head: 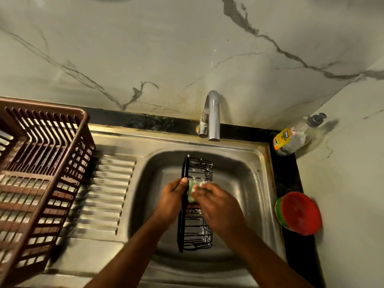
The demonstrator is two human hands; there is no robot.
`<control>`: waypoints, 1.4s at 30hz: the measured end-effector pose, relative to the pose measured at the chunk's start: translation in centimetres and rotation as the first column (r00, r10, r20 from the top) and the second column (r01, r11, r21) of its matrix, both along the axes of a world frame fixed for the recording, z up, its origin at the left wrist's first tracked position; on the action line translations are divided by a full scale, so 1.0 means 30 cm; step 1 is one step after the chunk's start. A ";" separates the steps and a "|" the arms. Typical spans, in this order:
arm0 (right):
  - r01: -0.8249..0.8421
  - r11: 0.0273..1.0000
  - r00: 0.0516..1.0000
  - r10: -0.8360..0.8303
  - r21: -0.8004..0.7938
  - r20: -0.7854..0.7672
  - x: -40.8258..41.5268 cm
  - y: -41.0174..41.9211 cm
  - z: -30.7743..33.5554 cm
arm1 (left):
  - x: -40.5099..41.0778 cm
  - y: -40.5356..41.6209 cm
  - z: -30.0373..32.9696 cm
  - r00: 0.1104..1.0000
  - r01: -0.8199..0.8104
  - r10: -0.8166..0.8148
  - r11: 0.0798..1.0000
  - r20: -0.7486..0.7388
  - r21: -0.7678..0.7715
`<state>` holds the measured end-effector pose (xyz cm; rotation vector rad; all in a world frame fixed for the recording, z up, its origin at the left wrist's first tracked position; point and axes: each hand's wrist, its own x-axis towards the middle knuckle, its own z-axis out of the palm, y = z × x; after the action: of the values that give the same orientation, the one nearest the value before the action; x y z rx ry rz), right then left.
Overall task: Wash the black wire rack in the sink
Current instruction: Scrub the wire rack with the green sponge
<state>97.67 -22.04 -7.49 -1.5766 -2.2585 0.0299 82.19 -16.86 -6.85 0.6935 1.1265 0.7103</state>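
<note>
- Black wire rack [196, 206] — stands on its long side in the basin of the sink [239, 183], directly below the tap [213, 115], its long axis running from the tap toward the person.
- Left hand [171, 201] — grips the rack's left edge at mid-length, thumb curled over the frame, steadying it.
- Right hand [218, 206] — fingers curled round a green sponge [192, 191], pressing it against the wires; whitish lather shows on the sponge and on nearby wires.
- Step in hand, judged: scrubbing, about halfway along the rack; no water is seen running from the tap.
- Next move, judged: working the sponge along the wires nearest the person and the far side, turning the rack, then rinsing under the tap.
- Beside the sink: a brown plastic dish basket [41, 173] on its left; a soap bottle [295, 136] and a red-lidded tub [299, 213] on its right.
</note>
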 end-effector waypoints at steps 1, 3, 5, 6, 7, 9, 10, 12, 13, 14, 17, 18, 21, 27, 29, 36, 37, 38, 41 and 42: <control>-0.056 0.998 0.998 0.056 -0.017 0.005 0.003 -0.050 -0.020 | -0.005 0.007 -0.004 1.000 0.003 -0.003 1.000 -0.007 -0.014; -0.172 0.984 0.985 0.173 -0.051 0.020 0.010 -0.156 -0.051 | -0.013 0.016 -0.008 1.000 0.025 -0.025 0.999 0.003 -0.040; -0.269 0.958 0.962 0.271 -0.095 0.009 0.017 -0.250 -0.060 | -0.016 0.025 -0.007 1.000 0.018 -0.016 0.997 0.019 -0.069; -0.308 0.943 0.951 0.310 -0.125 -0.005 0.022 -0.286 -0.053 | -0.014 0.031 -0.005 1.000 0.012 -0.010 0.997 0.020 -0.072; -0.335 0.930 0.942 0.336 -0.152 -0.020 0.028 -0.313 -0.042 | -0.011 0.037 -0.004 1.000 0.009 -0.008 0.997 0.008 -0.070; -0.337 0.912 0.941 0.320 -0.236 -0.107 0.049 -0.329 -0.023 | -0.009 0.050 0.002 1.000 -0.011 0.010 0.997 -0.011 -0.078; -0.294 0.913 0.948 0.242 -0.283 -0.205 0.059 -0.318 -0.012 | -0.009 0.056 0.003 1.000 -0.024 0.022 0.996 -0.016 -0.086; -0.117 0.923 0.907 -0.051 -0.366 -0.418 0.085 -0.270 0.006 | -0.011 0.064 0.009 0.999 -0.047 0.045 0.994 -0.028 -0.099; -0.011 0.927 0.848 -0.189 -0.374 -0.496 0.093 -0.231 0.020 | -0.012 0.067 0.014 0.998 -0.057 0.053 0.993 -0.041 -0.103; 0.088 0.929 0.786 -0.286 -0.359 -0.548 0.100 -0.184 0.034 | -0.013 0.070 0.018 0.997 -0.065 0.060 0.992 -0.051 -0.106; 0.259 0.946 0.780 -0.325 -0.197 -0.535 0.106 -0.052 0.090 | -0.015 0.074 0.026 0.992 -0.111 0.102 0.986 -0.070 -0.127; 0.245 0.959 0.829 -0.284 -0.145 -0.482 0.092 -0.022 0.102 | -0.016 0.074 0.028 0.991 -0.124 0.116 0.983 -0.068 -0.136; 0.012 0.993 0.953 -0.046 -0.115 -0.301 0.018 -0.012 0.103 | -0.022 0.089 0.034 0.985 -0.165 0.155 0.976 -0.078 -0.143; -0.253 0.965 0.966 0.248 -0.061 -0.079 0.028 -0.309 0.121 | -0.026 0.130 0.048 0.979 -0.201 0.200 0.959 -0.027 -0.201; -0.219 0.972 0.969 0.205 -0.091 -0.141 0.064 -0.395 0.120 | -0.023 0.140 0.047 0.982 -0.185 0.185 0.954 -0.024 -0.236; 0.012 0.820 0.627 -0.452 -0.573 -0.634 0.157 -0.328 0.093 | 0.008 0.158 0.023 0.979 -0.185 0.204 0.891 0.002 -0.416; -0.033 0.791 0.646 -0.449 -0.611 -0.617 0.152 -0.298 0.087 | 0.013 0.157 0.022 0.977 -0.191 0.211 0.883 0.000 -0.429; -0.063 0.763 0.650 -0.458 -0.644 -0.607 0.148 -0.276 0.077 | 0.014 0.158 0.019 0.975 -0.198 0.220 0.877 0.000 -0.437; -0.100 0.709 0.572 -0.534 -0.698 -0.623 0.127 -0.226 0.081 | 0.008 0.182 -0.011 0.966 -0.227 0.260 0.857 0.008 -0.462; -0.116 0.701 0.506 -0.568 -0.704 -0.649 0.120 -0.212 0.085 | 0.000 0.189 -0.017 0.964 -0.231 0.265 0.848 0.006 -0.477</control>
<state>101.26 -28.40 -4.94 -1.6251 -1.2003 1.4028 82.20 -11.20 -7.36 0.1029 1.2753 0.6349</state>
